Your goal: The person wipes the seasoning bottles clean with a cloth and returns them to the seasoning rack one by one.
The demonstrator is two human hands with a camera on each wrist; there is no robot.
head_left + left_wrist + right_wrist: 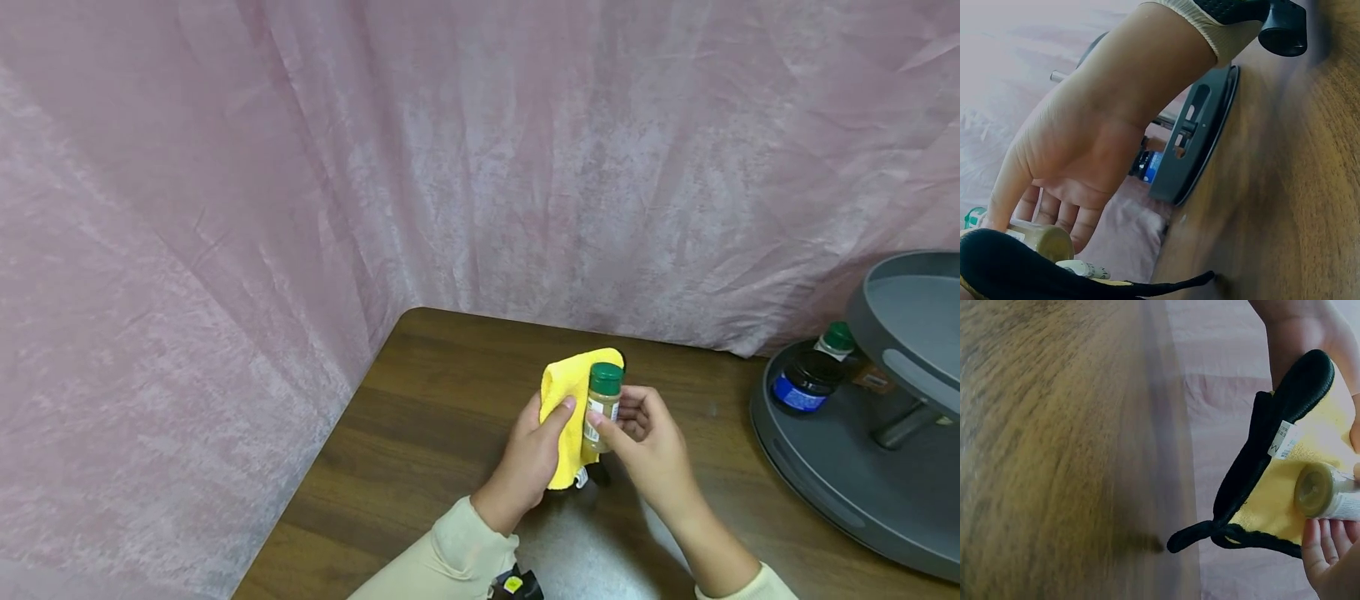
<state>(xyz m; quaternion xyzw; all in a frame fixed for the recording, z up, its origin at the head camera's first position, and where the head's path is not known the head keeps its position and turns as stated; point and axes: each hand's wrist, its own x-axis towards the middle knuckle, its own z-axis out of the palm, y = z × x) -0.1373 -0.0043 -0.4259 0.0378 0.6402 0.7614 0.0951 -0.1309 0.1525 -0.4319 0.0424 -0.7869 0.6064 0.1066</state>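
A yellow cloth with black edging (564, 442) is gripped in my left hand (527, 461), the thumb lying over its front. My right hand (662, 457) holds a small spice jar (606, 380) with a green lid, its thumb across the label and fingers behind. The jar stands upright against the cloth's yellow face, just above the table. From the right wrist view, the jar's round base (1315, 490) and a white tag (1283, 440) on the cloth's black border show. In the left wrist view the black edging (1016, 269) covers part of the jar.
At the right stands a grey two-tier round stand (847, 508). Its lower tier bears a dark jar with a blue label (801, 387) and another green-lidded jar (836, 340). A pink curtain (525, 167) hangs behind the wooden table (420, 400).
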